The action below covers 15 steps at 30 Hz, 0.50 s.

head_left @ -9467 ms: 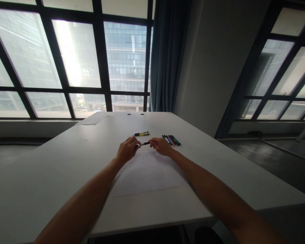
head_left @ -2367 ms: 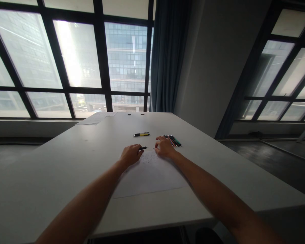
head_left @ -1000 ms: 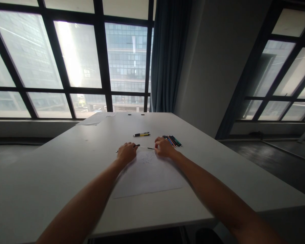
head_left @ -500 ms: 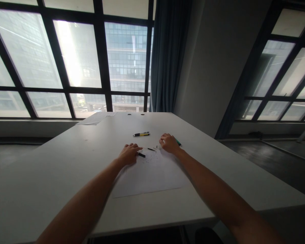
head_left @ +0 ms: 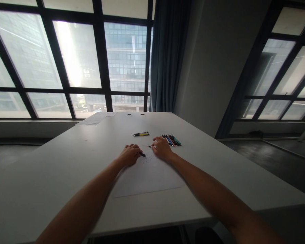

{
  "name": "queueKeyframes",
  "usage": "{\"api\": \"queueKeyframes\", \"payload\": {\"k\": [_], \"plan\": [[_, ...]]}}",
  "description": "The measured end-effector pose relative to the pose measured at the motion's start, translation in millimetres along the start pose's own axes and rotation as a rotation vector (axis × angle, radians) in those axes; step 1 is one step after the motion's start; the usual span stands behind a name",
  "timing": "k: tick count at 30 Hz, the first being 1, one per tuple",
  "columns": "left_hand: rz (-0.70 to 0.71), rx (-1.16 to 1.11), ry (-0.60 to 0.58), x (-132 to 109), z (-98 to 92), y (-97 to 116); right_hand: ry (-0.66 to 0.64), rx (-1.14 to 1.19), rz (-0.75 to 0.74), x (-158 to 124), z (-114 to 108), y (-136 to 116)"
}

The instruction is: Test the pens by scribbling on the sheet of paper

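Note:
My left hand [head_left: 129, 155] rests curled at the far left edge of a white sheet of paper [head_left: 148, 176] with faint scribbles, closed on a short black pen part [head_left: 142, 154] that sticks out to the right. My right hand [head_left: 161, 149] lies at the sheet's far edge with fingers bent, its fingertips at a thin dark pen piece [head_left: 150, 146]. Whether it grips that piece is not visible. A row of coloured pens [head_left: 172, 140] lies just right of my right hand. A yellow and black pen [head_left: 141, 134] lies farther back.
The white table [head_left: 66, 169] runs toward large windows [head_left: 66, 57]. Loose papers [head_left: 95, 118] lie at its far left corner, and two round holes [head_left: 135, 114] sit near the far edge. A dark curtain [head_left: 167, 54] hangs behind. The table's right edge drops to a dark floor.
My right hand went right to the coloured pens and has come back left to the thin piece by the paper. My left hand pulled its pen part in toward the sheet.

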<state>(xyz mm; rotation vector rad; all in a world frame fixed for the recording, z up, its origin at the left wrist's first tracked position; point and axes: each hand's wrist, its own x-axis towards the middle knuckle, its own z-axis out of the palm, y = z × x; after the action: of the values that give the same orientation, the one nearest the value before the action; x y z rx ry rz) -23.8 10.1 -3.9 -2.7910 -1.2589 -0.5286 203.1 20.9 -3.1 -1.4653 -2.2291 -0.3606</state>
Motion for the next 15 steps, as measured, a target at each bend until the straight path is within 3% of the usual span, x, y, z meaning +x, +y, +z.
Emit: {"api": "queueKeyframes", "payload": {"k": [7, 10, 15], "plan": [[0.013, 0.001, 0.024, 2.1, 2.2, -0.2, -0.059, -0.058, 0.106, 0.9, 0.7, -8.7], [-0.008, 0.013, 0.088, 3.7, -0.4, 1.8, -0.067, -0.065, 0.116, 1.5, 0.6, -9.2], [-0.136, 0.048, 0.221, 5.2, -7.3, 3.4, 0.090, -0.014, 0.130, 4.3, -7.5, -3.5]]}}
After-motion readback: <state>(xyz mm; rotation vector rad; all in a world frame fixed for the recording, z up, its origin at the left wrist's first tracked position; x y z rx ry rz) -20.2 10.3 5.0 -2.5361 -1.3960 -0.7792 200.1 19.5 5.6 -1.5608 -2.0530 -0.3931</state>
